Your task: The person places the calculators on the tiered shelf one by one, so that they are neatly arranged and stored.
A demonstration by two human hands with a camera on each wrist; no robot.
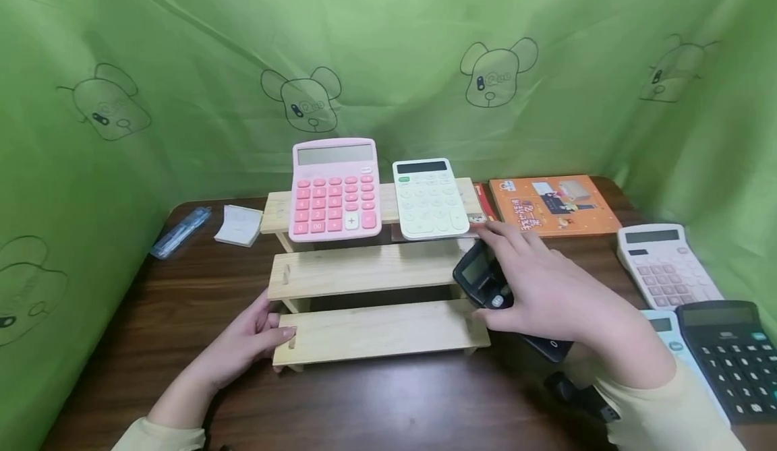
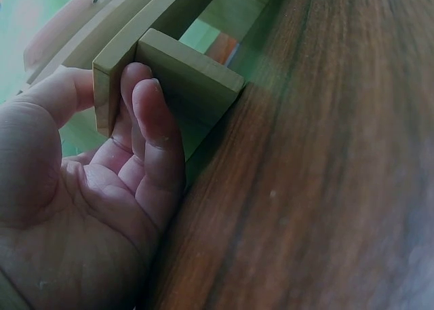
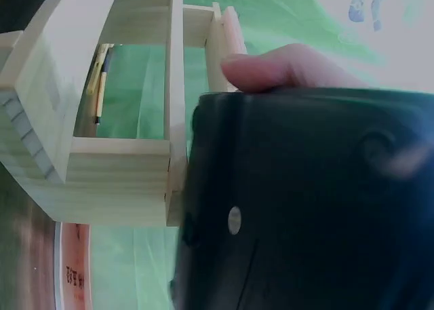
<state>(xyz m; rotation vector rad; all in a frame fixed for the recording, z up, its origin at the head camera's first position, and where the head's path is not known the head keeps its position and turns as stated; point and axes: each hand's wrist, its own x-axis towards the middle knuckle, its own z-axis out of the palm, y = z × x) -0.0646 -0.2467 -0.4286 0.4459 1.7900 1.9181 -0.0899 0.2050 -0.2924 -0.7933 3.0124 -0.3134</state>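
Note:
A three-step wooden stand (image 1: 382, 333) stands on the table. My left hand (image 1: 239, 340) pinches the left end of its lowest step, thumb on top and fingers underneath; the left wrist view shows those fingers (image 2: 159, 120) beside the stand's leg. In my right hand (image 1: 540, 289) is a black calculator (image 1: 479, 276), held tilted at the right end of the middle step. Its dark back (image 3: 319, 195) fills much of the right wrist view; whether it touches the step I cannot tell. On the top step lean a pink calculator (image 1: 336, 195) and a white calculator (image 1: 431, 198).
At the right lie a pale pink calculator (image 1: 668, 269), a light blue calculator (image 1: 664, 323) and another black calculator (image 1: 737, 363). An orange book (image 1: 552, 205) lies behind. A small black object (image 1: 579, 397) is near my right forearm. Left are a paper pad (image 1: 239, 226) and a blue packet (image 1: 181, 233).

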